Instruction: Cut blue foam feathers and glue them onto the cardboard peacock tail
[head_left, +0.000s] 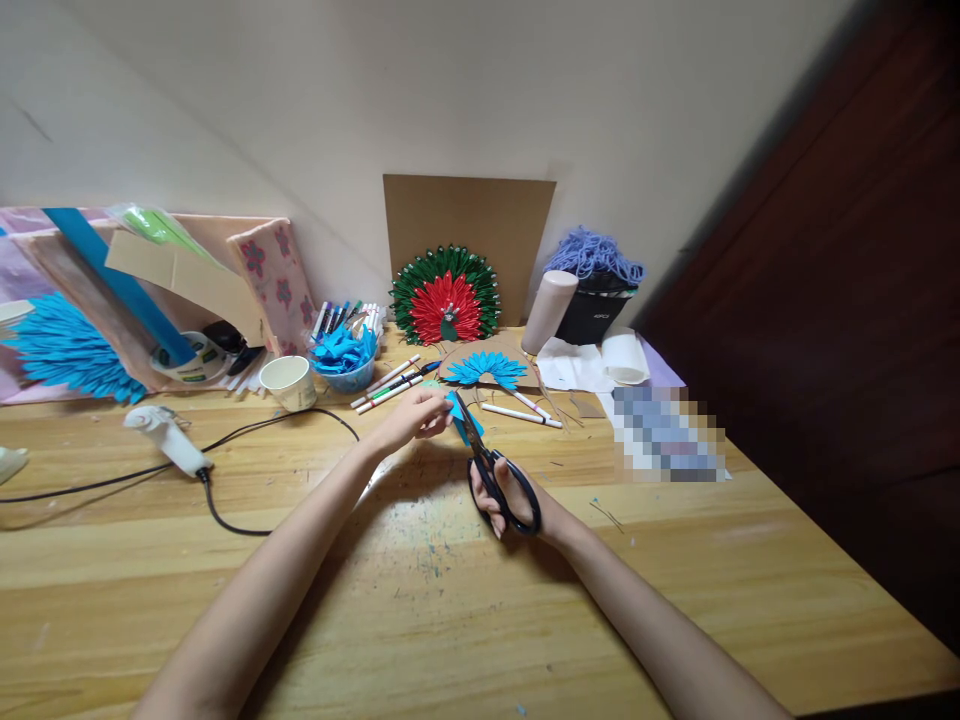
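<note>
Between the fingertips of my left hand (420, 415) is a small blue strip (468, 425), which looks like ribbon or felt. My right hand (491, 500) grips black-handled scissors (517, 505), with fingers through the loops. The scissors' blades point up and away from me and lie against the blue strip; whether they are cutting it is too small to tell. Just beyond my hands, a fan of blue petals (487, 368) rests on a piece of brown cardboard (529, 372). A tub of blue pieces (345, 358) stands to the left.
A white glue gun (166, 440) with a black cord lies at left, near a paper cup (288, 382). Marker pens (390, 393) are scattered behind my hands. Against the wall stand a red and green peacock fan (448, 300), a pale bottle (551, 310) and purple yarn (596, 255).
</note>
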